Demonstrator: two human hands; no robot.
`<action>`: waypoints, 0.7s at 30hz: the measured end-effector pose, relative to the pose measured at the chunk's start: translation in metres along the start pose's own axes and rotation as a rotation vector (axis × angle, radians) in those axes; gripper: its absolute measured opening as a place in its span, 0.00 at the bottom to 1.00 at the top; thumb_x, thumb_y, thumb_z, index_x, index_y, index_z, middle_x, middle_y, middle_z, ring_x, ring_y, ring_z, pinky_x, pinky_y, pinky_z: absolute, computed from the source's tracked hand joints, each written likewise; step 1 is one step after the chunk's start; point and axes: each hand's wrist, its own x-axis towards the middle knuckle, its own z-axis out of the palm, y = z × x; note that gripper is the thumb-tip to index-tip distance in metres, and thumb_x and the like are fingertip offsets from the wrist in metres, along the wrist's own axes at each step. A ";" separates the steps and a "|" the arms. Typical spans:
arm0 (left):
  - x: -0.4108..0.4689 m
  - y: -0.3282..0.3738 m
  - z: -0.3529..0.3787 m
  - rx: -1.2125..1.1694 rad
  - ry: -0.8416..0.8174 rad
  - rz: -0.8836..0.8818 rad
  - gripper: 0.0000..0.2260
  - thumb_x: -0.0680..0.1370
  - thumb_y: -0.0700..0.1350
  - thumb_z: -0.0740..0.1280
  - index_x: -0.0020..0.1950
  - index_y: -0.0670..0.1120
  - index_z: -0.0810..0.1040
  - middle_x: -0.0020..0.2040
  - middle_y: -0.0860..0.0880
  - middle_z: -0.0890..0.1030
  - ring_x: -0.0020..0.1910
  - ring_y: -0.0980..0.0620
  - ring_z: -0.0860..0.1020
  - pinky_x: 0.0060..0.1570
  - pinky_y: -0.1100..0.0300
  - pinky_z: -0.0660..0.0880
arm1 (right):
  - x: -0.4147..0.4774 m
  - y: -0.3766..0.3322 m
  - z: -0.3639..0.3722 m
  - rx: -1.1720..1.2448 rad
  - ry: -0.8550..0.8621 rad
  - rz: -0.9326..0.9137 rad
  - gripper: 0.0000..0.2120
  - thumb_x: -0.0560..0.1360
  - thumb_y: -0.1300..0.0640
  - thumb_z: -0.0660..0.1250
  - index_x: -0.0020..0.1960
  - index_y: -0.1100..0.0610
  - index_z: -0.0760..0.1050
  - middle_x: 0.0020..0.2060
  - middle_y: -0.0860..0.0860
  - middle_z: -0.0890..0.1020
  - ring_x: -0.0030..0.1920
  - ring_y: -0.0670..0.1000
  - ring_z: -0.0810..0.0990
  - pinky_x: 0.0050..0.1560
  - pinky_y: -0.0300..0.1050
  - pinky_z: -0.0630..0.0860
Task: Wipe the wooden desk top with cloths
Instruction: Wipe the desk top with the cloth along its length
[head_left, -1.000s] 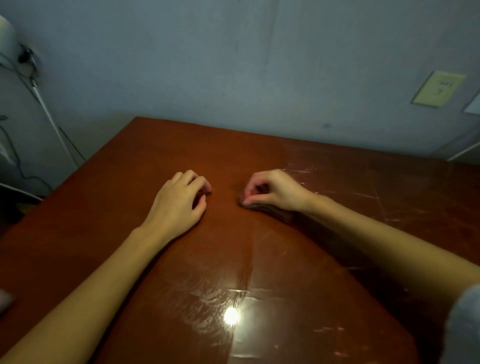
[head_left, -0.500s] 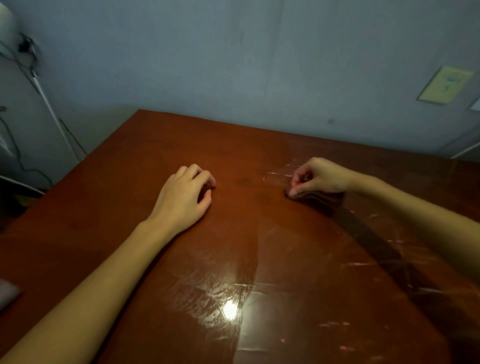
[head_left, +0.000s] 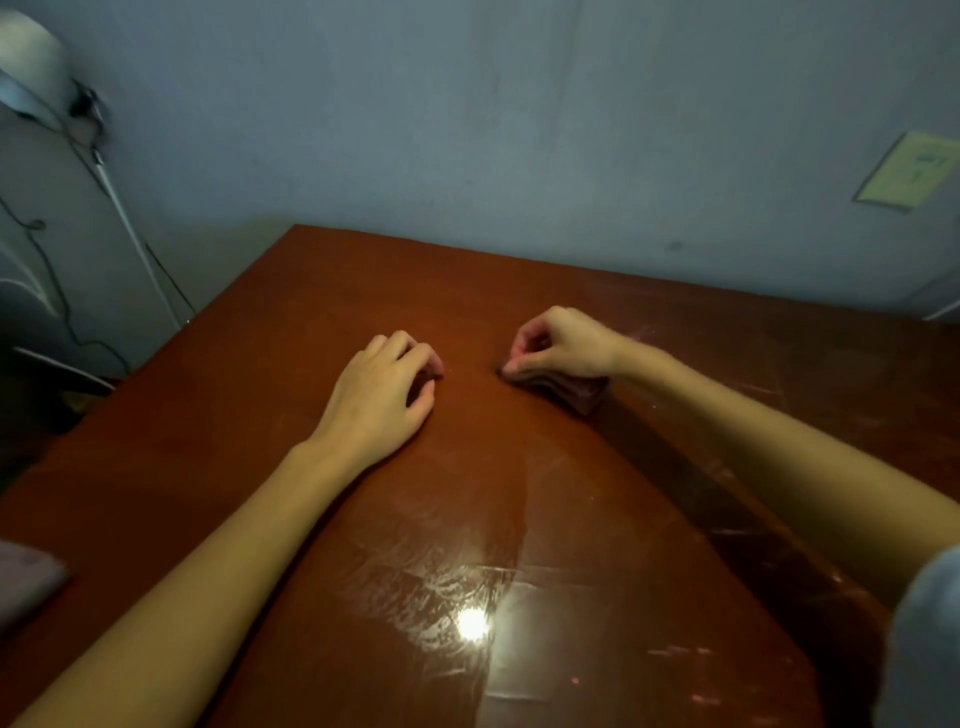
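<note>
left hand (head_left: 376, 400) — fingers curled on desk (head_left: 260, 415), contents unclear | right hand (head_left: 563, 345) — fingers clenched around dark cloth (head_left: 571, 392)

The left hand (head_left: 379, 400) is resting mid-tabletop (head_left: 260, 415), the right hand (head_left: 561, 345) is sitting just beside it to the right on top of a folded cloth (head_left: 566, 392) (whatever is lying under the left one is hidden), the wall (head_left: 467, 130) is standing behind the far edge, and a bundle (head_left: 23, 582) is lying at the near left edge.

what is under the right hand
A dark folded cloth sticks out beneath the right hand, lying on the wooden desk. The part under the fingers is covered.
</note>
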 end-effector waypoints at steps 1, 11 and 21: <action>-0.001 0.000 0.000 0.002 0.000 -0.003 0.07 0.77 0.46 0.64 0.55 0.51 0.76 0.52 0.53 0.74 0.51 0.53 0.73 0.48 0.58 0.73 | -0.001 -0.006 0.009 0.001 -0.016 -0.040 0.07 0.69 0.47 0.73 0.40 0.49 0.80 0.37 0.44 0.82 0.37 0.39 0.77 0.41 0.34 0.71; -0.003 0.000 -0.002 -0.009 0.000 0.000 0.08 0.78 0.47 0.64 0.55 0.51 0.76 0.52 0.53 0.74 0.51 0.53 0.72 0.48 0.58 0.72 | 0.010 -0.003 0.006 -0.030 -0.051 -0.002 0.08 0.69 0.47 0.74 0.41 0.50 0.81 0.36 0.44 0.82 0.36 0.38 0.77 0.40 0.31 0.70; -0.003 0.001 -0.003 -0.020 -0.003 0.003 0.08 0.78 0.47 0.64 0.56 0.51 0.76 0.53 0.53 0.74 0.52 0.54 0.72 0.48 0.59 0.73 | 0.003 0.008 -0.001 0.021 0.038 0.100 0.08 0.69 0.47 0.74 0.42 0.51 0.81 0.36 0.45 0.82 0.39 0.42 0.78 0.39 0.34 0.71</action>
